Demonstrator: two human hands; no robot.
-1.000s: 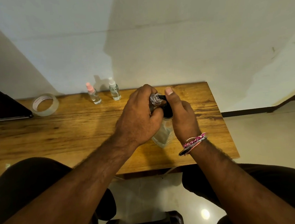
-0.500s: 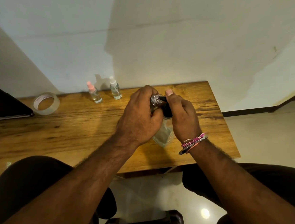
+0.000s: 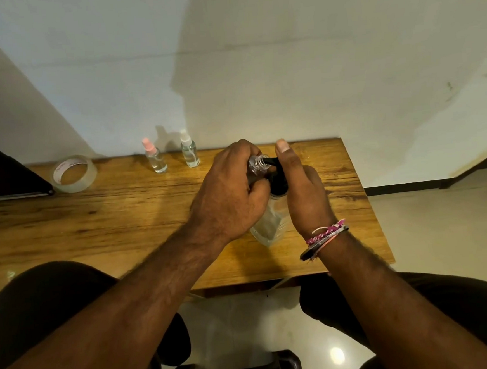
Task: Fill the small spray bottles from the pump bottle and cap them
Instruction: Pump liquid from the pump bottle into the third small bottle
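One uncapped small spray bottle (image 3: 257, 165), clear with a bare threaded neck, sits in the left hand (image 3: 231, 194), fingers curled tight around its body, its mouth held against the black spout of the pump bottle (image 3: 270, 211). The right hand (image 3: 301, 191) wraps the black pump head, thumb raised; the clear pump bottle stands on the wooden table (image 3: 122, 217). If the narrow mouth slips off the spout during a press, liquid would likely spill over the fingers and the wood. Two capped spray bottles, pink-topped (image 3: 153, 159) and white-topped (image 3: 189, 150), stand near the wall, beside a tape roll (image 3: 74, 173).
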